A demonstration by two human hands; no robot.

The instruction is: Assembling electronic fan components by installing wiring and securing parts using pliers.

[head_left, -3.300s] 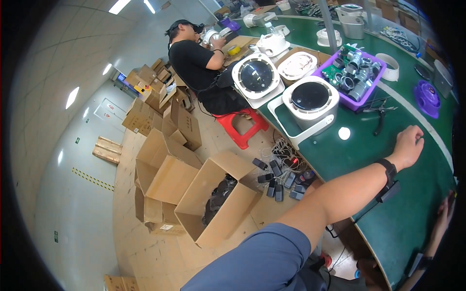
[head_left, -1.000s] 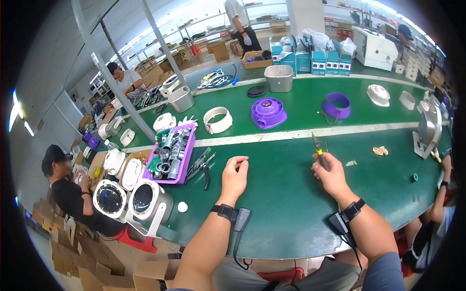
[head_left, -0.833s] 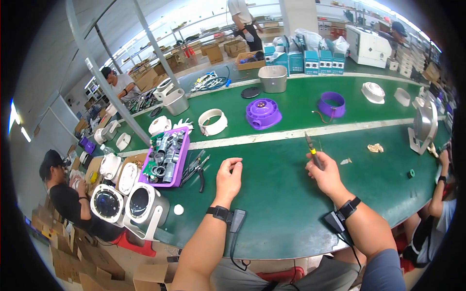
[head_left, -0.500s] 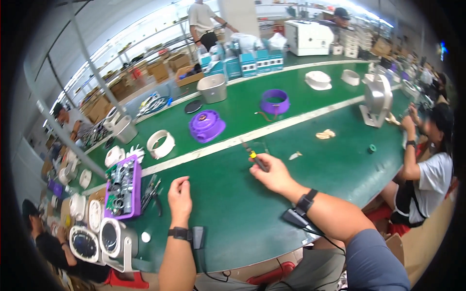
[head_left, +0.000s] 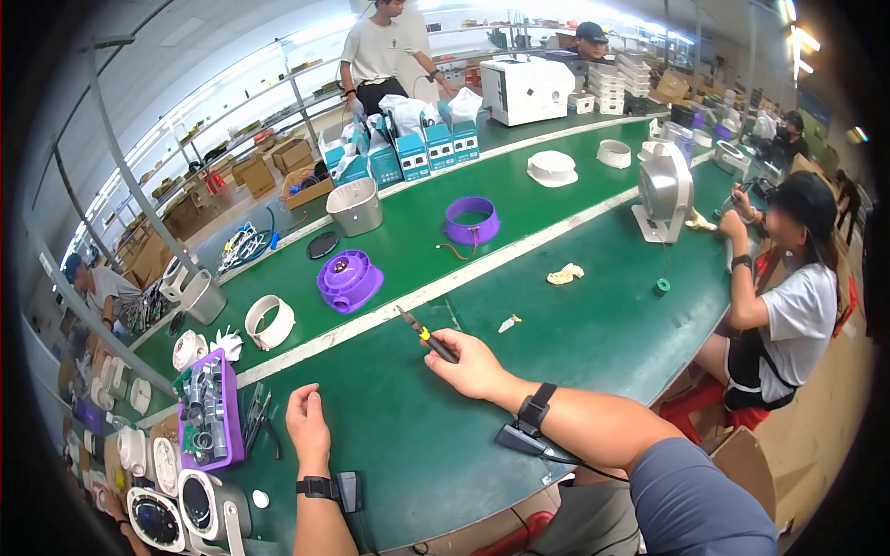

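Observation:
In my right hand (head_left: pixel 466 363) is a pair of pliers (head_left: pixel 428 339) with yellow and black handles. The fingers are closed round the handles, and the metal jaws point up and left, toward the white strip along the table. My left hand (head_left: pixel 308 422) hovers over the green table (head_left: pixel 389 435) with its fingers curled in. Nothing shows in it. To its left are several hand tools (head_left: pixel 263 422) with dark handles, lying beside a purple bin (head_left: pixel 232 422) of metal rings, cylindrical parts and small green boards.
Beyond the strip are a purple round housing (head_left: pixel 349 281), a purple ring (head_left: pixel 472 220) with a red wire and a white ring (head_left: pixel 270 322). White lamp-like units (head_left: pixel 199 500) crowd the lower left. At the right, a seated co-worker (head_left: pixel 788 296) works near a grey fan-like unit (head_left: pixel 666 190).
My view has turned to the right, so the table's things sit farther left in the picture. The right hand still grips the pliers; the left stays curled.

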